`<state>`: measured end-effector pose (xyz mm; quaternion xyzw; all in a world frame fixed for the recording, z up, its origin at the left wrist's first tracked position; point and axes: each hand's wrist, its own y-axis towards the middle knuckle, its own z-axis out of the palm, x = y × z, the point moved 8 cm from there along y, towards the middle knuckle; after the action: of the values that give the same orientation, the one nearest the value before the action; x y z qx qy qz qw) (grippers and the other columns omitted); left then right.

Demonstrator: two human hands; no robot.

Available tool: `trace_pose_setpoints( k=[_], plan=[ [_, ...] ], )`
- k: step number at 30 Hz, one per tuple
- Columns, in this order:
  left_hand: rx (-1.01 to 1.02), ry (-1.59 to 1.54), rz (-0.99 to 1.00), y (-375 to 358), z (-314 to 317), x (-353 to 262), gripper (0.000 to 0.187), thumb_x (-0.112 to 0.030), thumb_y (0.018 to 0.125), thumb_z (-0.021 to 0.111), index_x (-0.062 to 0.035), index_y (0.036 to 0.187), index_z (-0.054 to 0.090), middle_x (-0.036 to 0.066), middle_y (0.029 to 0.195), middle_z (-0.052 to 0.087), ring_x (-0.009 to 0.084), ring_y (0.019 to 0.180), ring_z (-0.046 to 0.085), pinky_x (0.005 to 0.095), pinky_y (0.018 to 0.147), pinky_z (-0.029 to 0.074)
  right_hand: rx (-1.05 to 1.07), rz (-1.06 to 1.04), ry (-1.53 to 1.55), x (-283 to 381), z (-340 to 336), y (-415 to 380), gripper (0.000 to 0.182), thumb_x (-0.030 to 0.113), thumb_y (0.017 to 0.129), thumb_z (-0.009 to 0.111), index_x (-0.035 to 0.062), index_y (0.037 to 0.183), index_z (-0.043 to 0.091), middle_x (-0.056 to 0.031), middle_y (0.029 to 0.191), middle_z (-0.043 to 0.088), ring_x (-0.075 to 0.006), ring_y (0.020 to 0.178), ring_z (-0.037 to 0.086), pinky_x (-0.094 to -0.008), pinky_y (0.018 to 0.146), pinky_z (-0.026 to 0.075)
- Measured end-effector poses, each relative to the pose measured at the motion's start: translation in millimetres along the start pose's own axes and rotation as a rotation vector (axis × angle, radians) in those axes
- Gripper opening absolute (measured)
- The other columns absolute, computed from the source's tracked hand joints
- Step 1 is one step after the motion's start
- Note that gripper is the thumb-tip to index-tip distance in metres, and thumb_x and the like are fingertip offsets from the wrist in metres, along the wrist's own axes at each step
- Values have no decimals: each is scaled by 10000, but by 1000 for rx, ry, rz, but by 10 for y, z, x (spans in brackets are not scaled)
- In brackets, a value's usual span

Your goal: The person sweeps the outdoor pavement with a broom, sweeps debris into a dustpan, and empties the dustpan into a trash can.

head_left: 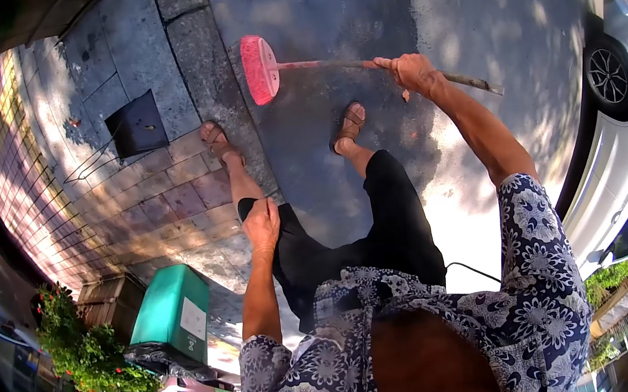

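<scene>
My right hand is closed round the stick of a broom, towards the end away from its head. The broom head, pink with red-pink bristles, points left above the wet grey pavement, near the kerb. Whether its bristles touch the ground I cannot tell. At my left knee, my left hand is closed on the black trouser leg, with the fingers curled and partly hidden. My sandalled feet are apart, one by the kerb and one on the road.
A kerb edges the paving, which has a dark square cover. At the lower left stand a green bin and a flowering shrub. A silver car is at the right. A dark cord hangs beside my right hip.
</scene>
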<state>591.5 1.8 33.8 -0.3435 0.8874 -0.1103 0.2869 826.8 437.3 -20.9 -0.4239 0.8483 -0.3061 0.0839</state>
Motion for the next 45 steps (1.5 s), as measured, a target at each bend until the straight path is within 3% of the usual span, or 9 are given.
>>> trace_pose_setpoints(
  k=[5,11,17,21,24,29,37,43,45],
  plan=[
    [-68,11,46,159,-166,91,211,-207,921,618,-60,770,616,135,758,649,351,717,648,455,635,510,-126,91,-107,-871,-446,-529,346,309,1044,470,314,1367,594,-157,770,691,-338,647,681,-468,556,525],
    [-134,-44,108,369,-256,417,205,-204,890,635,-77,732,602,105,754,643,327,714,627,441,674,472,-93,198,-317,-905,-1102,-1216,415,226,1034,496,306,1442,504,-169,635,606,-362,516,585,-480,466,447],
    [-78,-31,90,411,-318,641,241,-233,897,616,-75,719,587,111,756,638,326,759,629,439,737,448,4,-15,-336,186,-1309,-976,587,230,1052,494,389,1570,267,-101,590,553,-219,448,495,-397,424,409],
    [-54,-13,69,414,-329,743,241,-229,894,615,-65,720,584,112,760,641,324,760,631,435,733,445,196,-81,-297,1209,-992,-36,755,66,979,465,345,1603,145,-140,697,636,-281,590,626,-433,553,528],
    [-73,-43,80,410,-320,796,235,-222,889,617,-62,721,581,116,753,637,326,751,630,436,726,445,100,-124,-325,1488,-1064,590,707,54,982,418,334,1594,204,-119,633,620,-264,539,608,-406,515,525],
    [-80,-14,72,505,-335,779,245,-227,878,620,-63,703,576,119,733,630,329,718,623,438,715,445,122,23,-392,722,-1372,892,593,110,1029,380,400,1543,326,-126,723,662,-254,576,635,-412,532,534],
    [-86,-20,54,450,-341,854,257,-247,866,632,-63,697,570,117,730,633,331,730,633,445,712,445,-42,363,-446,-347,-1741,-107,486,239,1071,402,466,1500,376,-168,752,679,-322,580,646,-472,559,525],
    [-10,-48,32,460,-200,835,262,-259,867,628,-59,706,573,126,739,638,344,739,636,455,727,450,-32,156,-327,-88,-1685,-583,470,294,1055,471,441,1495,396,-180,653,630,-324,512,616,-467,480,485],
    [-12,-17,42,449,-166,812,262,-260,865,626,-58,705,576,127,741,640,345,737,636,459,726,452,31,44,-263,56,-1303,-263,548,245,1064,428,454,1545,267,-159,625,612,-291,516,607,-447,495,490]
  ],
)
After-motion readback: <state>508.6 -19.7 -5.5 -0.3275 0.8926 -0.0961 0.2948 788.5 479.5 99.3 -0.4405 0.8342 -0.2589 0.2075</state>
